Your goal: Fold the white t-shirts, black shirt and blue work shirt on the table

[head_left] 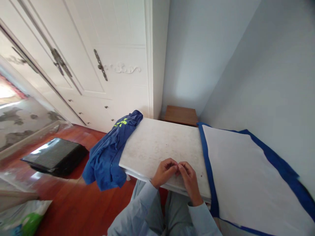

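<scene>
My left hand (165, 171) and my right hand (189, 178) meet fingertip to fingertip just above the near part of a white, stained tabletop (164, 141). Both are closed in a pinch, thumb against forefinger. Whatever lies between the fingertips, if anything, is too small to make out. Over the table's left edge hangs a blue garment (110, 157) with yellow-green marks. Right of my right hand, a white sheet (236, 170) lies on blue cloth (209, 167).
A white wardrobe (123, 59) stands behind on the left. A small brown wooden cabinet (180, 114) sits beyond the table by the grey wall (197, 49). On the red floor (66, 203) are a black case (56, 155) and a white-and-green bag (24, 218).
</scene>
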`<action>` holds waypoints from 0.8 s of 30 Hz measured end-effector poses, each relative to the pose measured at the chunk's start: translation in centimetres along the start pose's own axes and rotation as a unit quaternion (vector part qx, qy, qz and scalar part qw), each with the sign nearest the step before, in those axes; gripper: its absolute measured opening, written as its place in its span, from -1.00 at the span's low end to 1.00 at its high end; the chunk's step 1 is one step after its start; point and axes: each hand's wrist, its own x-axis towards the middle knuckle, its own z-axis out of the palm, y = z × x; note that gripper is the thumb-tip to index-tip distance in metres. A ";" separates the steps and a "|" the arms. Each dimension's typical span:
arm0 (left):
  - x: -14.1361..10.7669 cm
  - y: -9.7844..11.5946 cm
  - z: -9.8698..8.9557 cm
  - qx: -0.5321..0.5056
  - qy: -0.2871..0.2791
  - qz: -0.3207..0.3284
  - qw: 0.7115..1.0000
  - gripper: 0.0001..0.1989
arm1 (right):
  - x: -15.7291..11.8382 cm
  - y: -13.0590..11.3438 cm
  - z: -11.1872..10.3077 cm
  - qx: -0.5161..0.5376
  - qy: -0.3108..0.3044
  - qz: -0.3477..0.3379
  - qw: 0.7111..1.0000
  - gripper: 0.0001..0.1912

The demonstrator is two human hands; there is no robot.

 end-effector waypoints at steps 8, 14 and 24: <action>-0.3 -0.4 -0.1 0.035 0.024 0.015 0.999 -0.71 | 0.0 0.3 -0.1 -0.023 0.000 0.012 1.000 -0.50; -1.0 -0.3 0.1 0.080 0.048 0.044 0.995 -0.75 | -0.1 0.4 -0.1 -0.037 -0.009 0.003 0.999 -0.51; -2.2 0.8 -0.3 0.118 0.049 0.045 0.991 -0.78 | -0.4 0.8 -0.1 -0.055 -0.025 0.001 0.998 -0.55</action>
